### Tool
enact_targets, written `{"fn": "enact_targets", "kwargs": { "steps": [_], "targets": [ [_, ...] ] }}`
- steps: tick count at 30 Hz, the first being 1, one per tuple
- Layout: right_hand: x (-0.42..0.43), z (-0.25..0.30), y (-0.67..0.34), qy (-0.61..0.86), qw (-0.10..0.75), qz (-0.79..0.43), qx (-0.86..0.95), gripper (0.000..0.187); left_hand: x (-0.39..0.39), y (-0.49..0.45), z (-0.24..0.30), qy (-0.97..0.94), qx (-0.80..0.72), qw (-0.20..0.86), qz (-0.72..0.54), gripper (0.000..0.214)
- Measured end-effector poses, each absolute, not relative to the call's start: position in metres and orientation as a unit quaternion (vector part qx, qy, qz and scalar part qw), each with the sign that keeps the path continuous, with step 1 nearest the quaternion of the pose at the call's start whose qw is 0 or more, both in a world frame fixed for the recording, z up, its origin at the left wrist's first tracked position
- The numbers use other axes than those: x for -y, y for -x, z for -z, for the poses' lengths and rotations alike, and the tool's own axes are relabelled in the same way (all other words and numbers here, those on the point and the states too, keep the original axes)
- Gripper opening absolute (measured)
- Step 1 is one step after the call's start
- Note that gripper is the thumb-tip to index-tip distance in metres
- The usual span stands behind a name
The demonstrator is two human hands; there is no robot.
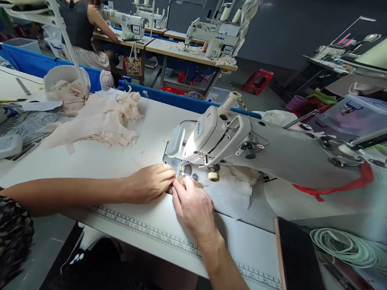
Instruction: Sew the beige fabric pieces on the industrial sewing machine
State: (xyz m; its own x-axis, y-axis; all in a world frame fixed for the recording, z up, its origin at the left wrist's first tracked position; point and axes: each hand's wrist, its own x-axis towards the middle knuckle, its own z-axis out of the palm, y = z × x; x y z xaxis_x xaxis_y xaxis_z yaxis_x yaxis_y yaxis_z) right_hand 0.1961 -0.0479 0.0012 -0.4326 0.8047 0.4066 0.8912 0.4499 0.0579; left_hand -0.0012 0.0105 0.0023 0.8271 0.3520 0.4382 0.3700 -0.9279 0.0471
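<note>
My left hand (pixel 153 182) and my right hand (pixel 193 205) meet just in front of the needle area of a white sewing machine (pixel 209 135). Fingers of both are closed in a pinch on a small tan piece of fabric (pixel 199 184), mostly hidden under them. The fingertips nearly touch each other beside the metal needle plate (pixel 171 162). A lamp lights this spot. Pale fabric (pixel 233 193) lies under the machine's arm, to the right of my right hand.
Cut beige fabric pieces (pixel 100 121) are heaped at the left. A printed ruler (pixel 146 229) runs along the table's front edge. A phone (pixel 301 273) and coiled pale cord (pixel 347 248) lie at the right. Beyond, a person (pixel 82 26) sits at another machine.
</note>
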Motion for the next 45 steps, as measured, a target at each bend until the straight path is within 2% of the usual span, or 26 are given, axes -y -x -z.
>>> {"fn": "enact_targets", "kwargs": {
  "steps": [8,18,29,34,40,45],
  "targets": [
    [0.048,-0.003,-0.198,0.503,0.172,0.144,0.835,0.036,-0.007,0.002,0.013,0.963,0.175,0.076,0.191,0.026],
    [0.031,0.012,-0.232,0.583,0.289,0.078,0.755,0.044,-0.031,-0.016,0.012,0.963,0.206,0.07,0.158,0.024],
    [0.037,0.008,-0.229,0.594,0.282,0.041,0.752,0.038,-0.033,-0.017,0.018,0.964,0.188,0.09,0.162,0.03],
    [0.029,0.004,-0.231,0.624,0.302,-0.04,0.72,0.037,-0.033,-0.017,0.016,0.965,0.175,0.121,0.152,0.035],
    [0.008,-0.006,-0.233,0.665,0.329,-0.104,0.663,0.052,-0.035,-0.017,0.014,0.966,0.173,0.11,0.155,0.033],
    [0.013,-0.007,-0.233,0.659,0.358,-0.11,0.652,0.056,-0.034,-0.018,0.013,0.968,0.176,0.088,0.157,0.035]
  ]
}}
